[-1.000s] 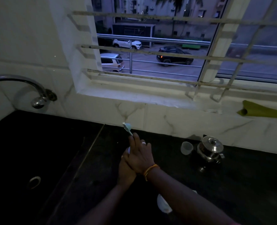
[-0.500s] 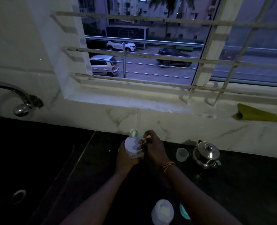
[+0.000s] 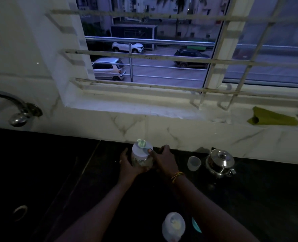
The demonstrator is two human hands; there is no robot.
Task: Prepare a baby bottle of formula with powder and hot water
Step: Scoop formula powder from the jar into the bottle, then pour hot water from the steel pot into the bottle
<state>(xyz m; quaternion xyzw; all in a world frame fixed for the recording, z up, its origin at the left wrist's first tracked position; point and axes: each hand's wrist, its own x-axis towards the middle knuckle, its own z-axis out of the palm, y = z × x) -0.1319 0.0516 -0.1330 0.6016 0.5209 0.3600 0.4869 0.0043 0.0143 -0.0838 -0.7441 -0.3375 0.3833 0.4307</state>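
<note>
My left hand (image 3: pixel 128 165) grips a clear powder jar (image 3: pixel 141 160) with a white top, upright on the dark counter (image 3: pixel 249 198) near the wall. My right hand (image 3: pixel 165 161) pinches the handle of a pale green scoop (image 3: pixel 141 143), whose bowl rests over the jar's top at its far edge. Whether the scoop holds powder is too dim to tell. An open white baby bottle (image 3: pixel 173 226) stands close to me, between my forearms, with pale contents showing inside. A teal piece (image 3: pixel 196 224) lies just right of it, partly hidden by my right arm.
A small translucent cup (image 3: pixel 194 163) and a lidded steel pot (image 3: pixel 220 163) stand right of my hands by the wall. A black sink (image 3: pixel 19 189) with a chrome tap (image 3: pixel 20 116) lies to the left. A green cloth (image 3: pixel 274 118) rests on the window ledge.
A second ago my hands were together with the scoop raised above them. Now the jar shows in my left hand and the scoop sits over its top.
</note>
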